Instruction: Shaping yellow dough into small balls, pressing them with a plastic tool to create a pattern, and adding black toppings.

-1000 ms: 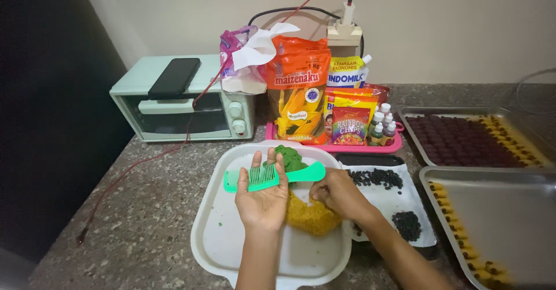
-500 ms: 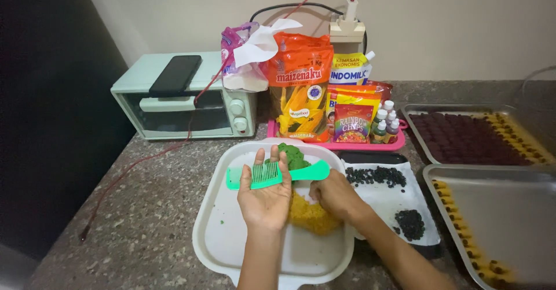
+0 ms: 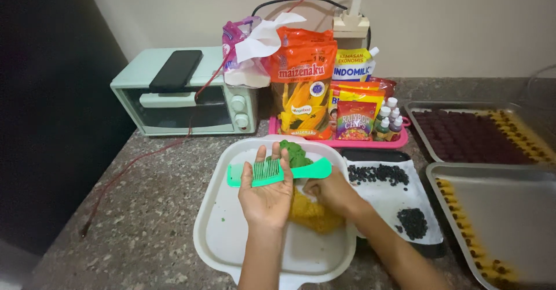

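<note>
My left hand [image 3: 267,191] lies palm up over a white tray [image 3: 226,232], with a bright green comb [image 3: 278,172] resting across its fingers. My right hand [image 3: 331,190] reaches down beside it and pinches at a mound of yellow-orange dough [image 3: 313,213] on the tray. A lump of green dough [image 3: 294,152] sits at the tray's far edge, just behind the comb. The right fingertips are partly hidden behind the left hand.
A mint toaster oven [image 3: 184,96] with a phone [image 3: 177,68] on top stands at the back left. Food packets [image 3: 302,87] and small bottles fill a pink tray. Dark chips lie on white paper [image 3: 389,194]. Two metal baking trays [image 3: 498,209] with small pieces sit at the right.
Both hands and the comb stay almost in place over the tray. The view has shifted slightly.
</note>
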